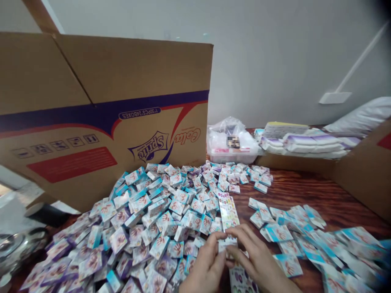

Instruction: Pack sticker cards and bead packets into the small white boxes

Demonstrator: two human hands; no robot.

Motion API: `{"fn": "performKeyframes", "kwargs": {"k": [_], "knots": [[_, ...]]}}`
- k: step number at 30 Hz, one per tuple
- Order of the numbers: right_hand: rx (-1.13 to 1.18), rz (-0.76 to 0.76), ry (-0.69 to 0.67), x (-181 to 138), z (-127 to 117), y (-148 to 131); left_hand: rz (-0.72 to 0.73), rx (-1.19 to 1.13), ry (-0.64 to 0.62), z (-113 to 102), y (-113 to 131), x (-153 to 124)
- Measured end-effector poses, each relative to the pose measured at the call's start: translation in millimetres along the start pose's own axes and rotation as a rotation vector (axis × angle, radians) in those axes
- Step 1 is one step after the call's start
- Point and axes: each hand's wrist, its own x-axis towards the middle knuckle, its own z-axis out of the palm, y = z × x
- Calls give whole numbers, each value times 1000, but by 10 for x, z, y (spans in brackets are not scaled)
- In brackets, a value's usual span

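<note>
1. Far left: a steel bowl point(14, 248) sits by the table edge, blurred.
2. Behind the pile, a big carton point(91, 101) stands against the back of the wooden table point(320, 199). Its printing, with a Sprite logo, is upside down.
3. A pile of small boxes point(131, 232) spreads across the table's left and middle, white and blue with a red hand print, lying every which way. It touches the carton's foot.
4. Your left hand point(206, 264) is at the pile's lower right edge, fingers curled and grasping a white piece point(227, 244) from the left. The piece is partly hidden, so you can't tell exactly what it is.
5. A printed sheet point(228, 211) rises from just above the white piece, tilted. You can't tell if it's joined to the piece.
6. Your right hand point(259, 260) grasps the same piece from the right, fingertips close to your left hand's. A second sheet point(242, 278) lies under this hand.
7. Right of your hands: loose boxes point(320, 248), scattered and overlapping, run to the frame edge.
8. Behind them: a plastic bag point(229, 138), white packs point(305, 142), a pillow point(360, 116) and a second carton point(366, 171).
</note>
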Motion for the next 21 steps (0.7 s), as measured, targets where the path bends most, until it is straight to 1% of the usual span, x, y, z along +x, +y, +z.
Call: {"fn": "performKeyframes", "kwargs": {"k": [2, 4, 6, 8, 10, 11, 12, 13, 15, 16, 18, 21], "knots": [[27, 33, -34, -60, 12, -4, 2, 55, 18, 9, -66, 5], [23, 34, -30, -147, 40, -5, 7, 116, 22, 34, -149, 19], [-5, 49, -13, -233, 61, 5, 27, 237, 30, 74, -195, 34], [-33, 78, 3, -283, 19, 29, 47, 404, 26, 126, -178, 53], [-51, 91, 44, -285, -141, 73, 70, 550, 25, 185, -115, 94], [-48, 93, 97, -275, -268, 105, 71, 585, 34, 218, -81, 129], [-50, 122, 174, -264, -419, 144, 94, 604, 57, 254, -55, 172], [-49, 171, 280, -259, -581, 186, 127, 617, 64, 293, -41, 220], [-18, 272, 483, -290, -887, 262, 180, 665, -7, 390, -59, 309], [-10, 293, 522, -334, -1006, 288, 201, 717, -63, 449, -86, 343], [-31, 300, 486, -488, -1144, 321, 239, 905, -207, 591, -166, 392], [-100, 309, 387, -828, -1132, 398, 303, 1265, -409, 848, -314, 491]]}}
